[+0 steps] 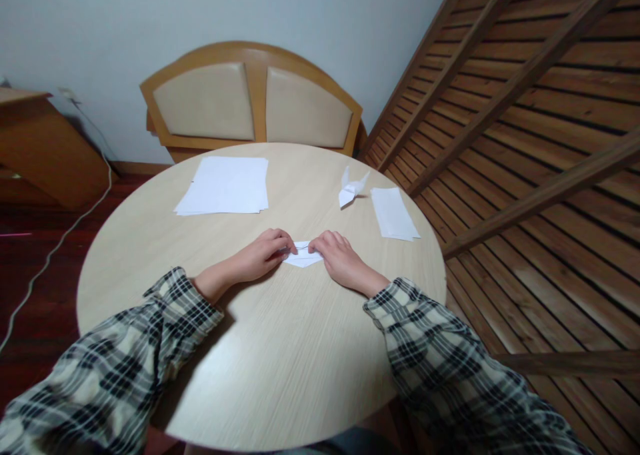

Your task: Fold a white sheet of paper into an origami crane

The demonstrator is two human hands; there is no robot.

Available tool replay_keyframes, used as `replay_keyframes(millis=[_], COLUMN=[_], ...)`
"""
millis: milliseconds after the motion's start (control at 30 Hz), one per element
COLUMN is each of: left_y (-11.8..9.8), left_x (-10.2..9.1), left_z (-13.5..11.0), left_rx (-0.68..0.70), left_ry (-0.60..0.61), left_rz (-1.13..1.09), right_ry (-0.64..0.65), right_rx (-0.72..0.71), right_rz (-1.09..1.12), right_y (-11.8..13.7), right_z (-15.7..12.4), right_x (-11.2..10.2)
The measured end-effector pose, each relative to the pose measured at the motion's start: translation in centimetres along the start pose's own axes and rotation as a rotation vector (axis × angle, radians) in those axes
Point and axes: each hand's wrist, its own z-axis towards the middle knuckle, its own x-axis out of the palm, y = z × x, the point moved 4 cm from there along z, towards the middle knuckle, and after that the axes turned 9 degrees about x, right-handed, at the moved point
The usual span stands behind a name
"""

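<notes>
A small folded piece of white paper (303, 255) lies flat on the round light-wood table (280, 368), near its middle. My left hand (260, 256) presses its left end with curled fingers pinched on the paper's edge. My right hand (338, 260) holds the right end the same way, fingers bent down onto the fold. Both sleeves are black-and-white plaid.
A stack of white sheets (223, 185) lies at the table's far left. A finished folded paper figure (351, 188) and a narrow pile of paper strips (393, 213) sit at the far right. A padded wooden chair (253, 102) stands behind the table, slatted wooden frames (525, 108) lean at right.
</notes>
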Motion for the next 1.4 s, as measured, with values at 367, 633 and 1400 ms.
replay_keyframes(millis=[367,633,1400], left_y=[-0.4,0.5,0.8], left_x=[0.4,1.7,1.7], left_z=[0.8,1.4,1.3], left_rx=[-0.126,-0.216,-0.279], left_ry=[-0.089,-0.147,-0.164], left_rz=[0.033,0.122,0.059], right_ry=[-0.045,-0.09,-0.017], right_rx=[0.029,0.107,0.207], right_rz=[0.13,0.096,0.079], right_y=[-0.1,0.5,0.9], right_z=[0.8,0.7,0.7], right_x=[-0.3,-0.2,0.0])
